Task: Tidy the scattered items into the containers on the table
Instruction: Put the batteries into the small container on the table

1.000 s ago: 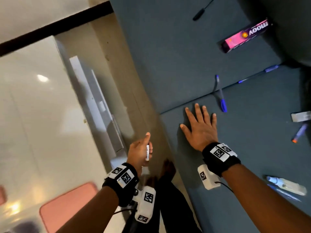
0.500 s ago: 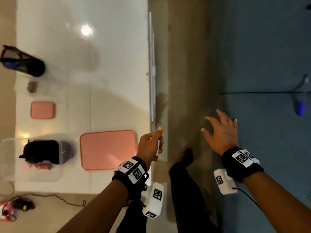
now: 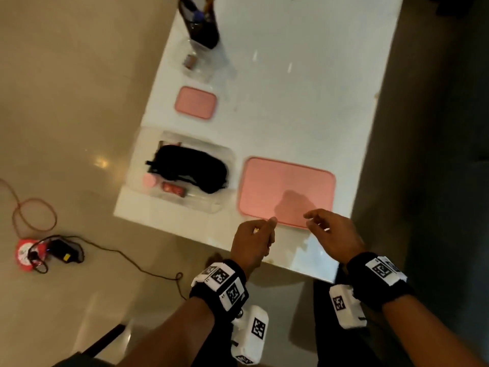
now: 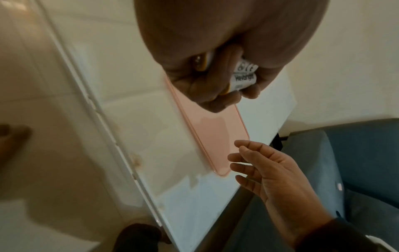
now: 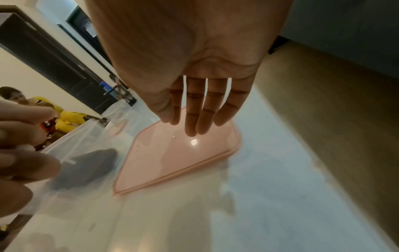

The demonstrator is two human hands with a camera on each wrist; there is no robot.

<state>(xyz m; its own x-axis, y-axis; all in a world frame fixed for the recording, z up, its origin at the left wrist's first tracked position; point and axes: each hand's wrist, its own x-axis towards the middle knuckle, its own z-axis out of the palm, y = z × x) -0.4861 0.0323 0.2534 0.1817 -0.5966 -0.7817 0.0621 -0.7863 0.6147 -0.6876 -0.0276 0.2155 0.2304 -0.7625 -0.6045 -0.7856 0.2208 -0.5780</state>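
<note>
My left hand [image 3: 258, 234] grips a small white tube with black lettering and a yellow end [image 4: 242, 77], curled fingers wrapped round it, just above the near edge of the white table [image 3: 304, 75]. My right hand [image 3: 325, 229] hovers beside it with relaxed fingers [image 5: 194, 116] over the near edge of the large pink lid [image 3: 287, 192], holding nothing. A clear container [image 3: 182, 170] to the left holds a black pouch [image 3: 188, 172], a pink round item and a small red item. A smaller clear container [image 3: 197, 62] and a dark pen holder [image 3: 199, 19] stand further back.
A small pink lid [image 3: 195, 102] lies between the two clear containers. Cables and a red device [image 3: 26, 254] lie on the beige floor at the left. Blue upholstery [image 4: 356, 153] sits to the right of the table. Another person in yellow [image 5: 64, 117] is beyond the table.
The view has swung from the blue sofa to the white table. My right hand lifted off the sofa and now hovers over the large pink lid; my left hand came along still holding the tube.
</note>
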